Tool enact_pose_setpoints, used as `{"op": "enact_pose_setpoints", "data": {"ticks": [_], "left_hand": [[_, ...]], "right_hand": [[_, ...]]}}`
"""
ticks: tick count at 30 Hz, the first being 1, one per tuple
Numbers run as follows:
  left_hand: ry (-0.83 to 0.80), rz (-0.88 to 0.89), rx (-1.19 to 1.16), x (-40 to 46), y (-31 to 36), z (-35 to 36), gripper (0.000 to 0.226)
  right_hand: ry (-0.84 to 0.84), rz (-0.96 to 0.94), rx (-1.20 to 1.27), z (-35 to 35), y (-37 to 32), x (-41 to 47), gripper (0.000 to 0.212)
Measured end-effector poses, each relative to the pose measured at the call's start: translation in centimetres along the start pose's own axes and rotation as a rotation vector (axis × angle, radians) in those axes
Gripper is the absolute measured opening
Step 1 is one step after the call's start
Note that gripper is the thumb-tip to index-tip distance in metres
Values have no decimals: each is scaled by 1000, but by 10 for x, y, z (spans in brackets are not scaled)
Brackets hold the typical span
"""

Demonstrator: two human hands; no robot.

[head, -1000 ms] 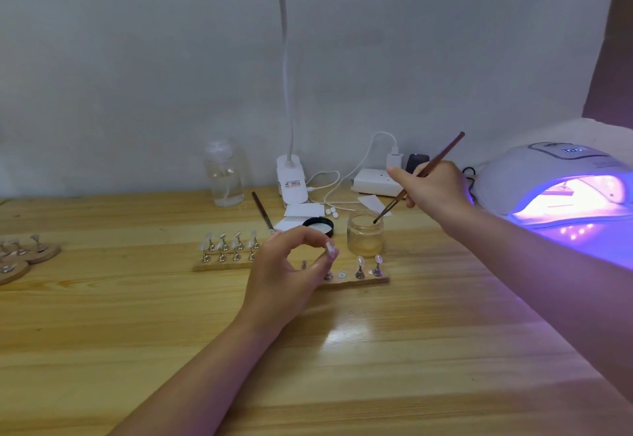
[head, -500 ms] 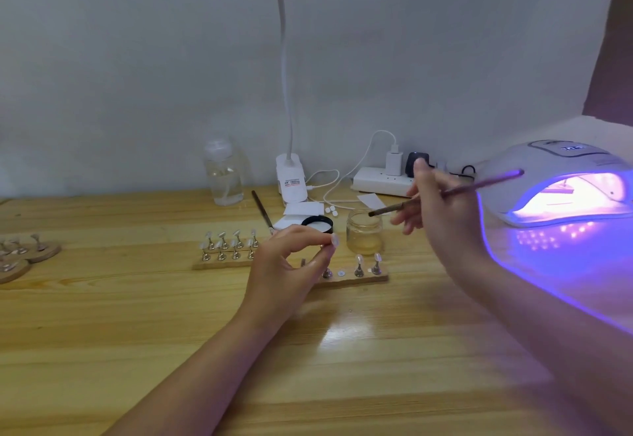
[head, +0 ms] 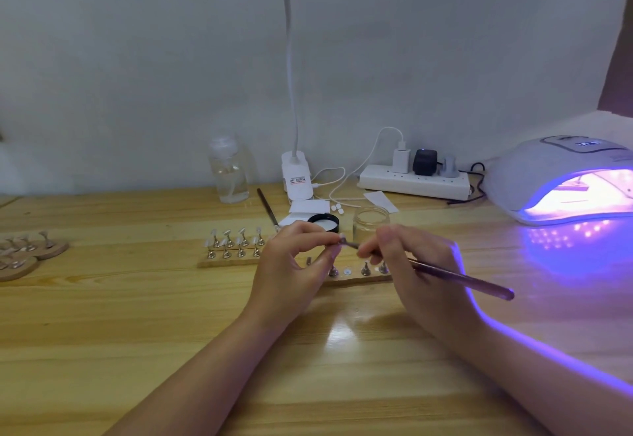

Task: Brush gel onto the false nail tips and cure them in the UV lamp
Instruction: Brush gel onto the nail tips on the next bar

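Note:
My left hand [head: 294,267] pinches a small metal stand with a false nail tip [head: 341,237] between thumb and fingers, lifted above the wooden holder strip [head: 356,278]. My right hand [head: 414,264] grips a dark brush [head: 459,276], its tip touching the nail tip. An open glass gel jar [head: 370,221] stands just behind the hands. More nail tips on stands [head: 236,242] sit in rows on the strip's left part. The UV lamp [head: 561,178] glows purple at the right.
A second brush [head: 268,209], the black jar lid [head: 323,221] and white paper lie behind the strip. A clear bottle [head: 229,171], desk lamp base [head: 297,177] and power strip [head: 414,182] line the wall. Round wooden stands with tips [head: 24,254] sit at the left edge.
My right hand has come from the gel jar down and left, bringing the brush tip onto the nail tip. My left hand has stayed in place, still pinching the stand.

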State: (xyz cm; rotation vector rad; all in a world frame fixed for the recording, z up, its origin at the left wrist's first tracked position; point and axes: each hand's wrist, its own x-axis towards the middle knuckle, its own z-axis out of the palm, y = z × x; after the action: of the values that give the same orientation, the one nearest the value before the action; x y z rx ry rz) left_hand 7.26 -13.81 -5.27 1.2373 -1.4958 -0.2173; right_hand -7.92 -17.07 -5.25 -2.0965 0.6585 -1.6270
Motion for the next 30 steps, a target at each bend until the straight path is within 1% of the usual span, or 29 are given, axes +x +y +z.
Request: {"op": "enact_pose_setpoints", "data": {"ticks": [2,5,7,9,11,15,17,19,22,24,26,30], "left_hand": [[-3,-5,-10,0,0,-1,17],[-6,-10,4,0,1,-1,15],[-8,-10,9,1,1,-1,15],[-8,-16,-5,1,1,0,15],[-4,-25,-15,1,2,0,15],[-6,-30,-18,0,2,1,17],[-6,-29,-21,0,2,1,16],[-2,-32,-21,0,1,1,15],[-9,-30,-14,0,1,1,15],[-14,-31,-14,0,2,1,16],[-9,-34,-21,0,2,1,16],[-7,-33,-20,0,2,2,16]], "right_hand": [[13,-5,35,0,1,-2,44],[46,-41,26,0,1,0,41],[29,-19,12,0,1,0,41],[24,19,71,0,1,-1,41],[46,13,112,0,1,-1,40],[23,13,45,0,1,0,40],[26,48,116,1,0,-2,40],[48,43,150,1,1,-2,39],[23,14,58,1,1,0,40],[8,55,85,1,1,-1,40],[32,61,146,1,1,-1,40],[28,28,65,1,2,0,44]]}}
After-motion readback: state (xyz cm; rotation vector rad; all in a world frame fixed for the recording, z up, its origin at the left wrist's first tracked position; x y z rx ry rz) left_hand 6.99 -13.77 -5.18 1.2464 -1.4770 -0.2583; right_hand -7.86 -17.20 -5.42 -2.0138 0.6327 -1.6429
